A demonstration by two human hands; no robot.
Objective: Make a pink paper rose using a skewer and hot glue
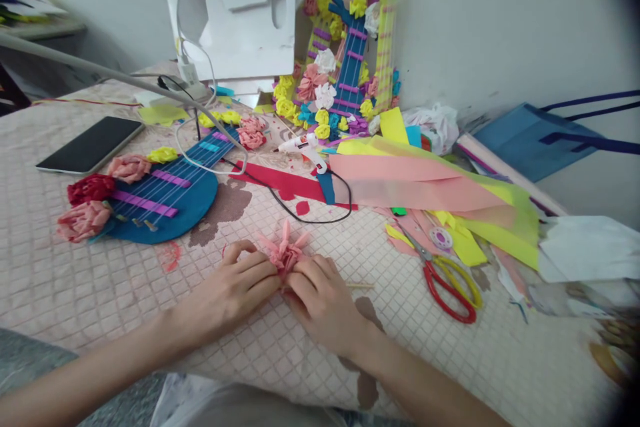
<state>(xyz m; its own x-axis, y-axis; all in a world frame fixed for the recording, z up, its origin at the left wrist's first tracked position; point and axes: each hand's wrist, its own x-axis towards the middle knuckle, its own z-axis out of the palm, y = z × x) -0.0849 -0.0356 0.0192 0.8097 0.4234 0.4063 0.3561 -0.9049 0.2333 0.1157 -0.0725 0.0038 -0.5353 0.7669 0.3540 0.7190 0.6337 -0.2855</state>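
A pink crepe-paper flower (285, 252) with pointed petals is pinched between both hands at the front middle of the table. My left hand (237, 287) closes on its left side, and my right hand (320, 293) has its fingers pressed to the lower right side. The fingertips hide the flower's base. A thin wooden stick (360, 285) shows just right of my right hand. Back left of the hands lies a blue guitar shape (197, 203) with strings, purple strips and paper flowers. The white glue gun (300, 144) rests beyond the flower.
Red-and-yellow scissors (450, 287) lie at the right, near a purple-and-white spool (441, 237). Pink paper sheets (400, 180) and yellow ones stretch behind them. A phone (90, 145) lies at the left. Decorated guitars (350, 60) lean on the wall, beside white foam (230, 13). The glue gun's black cord loops mid-table.
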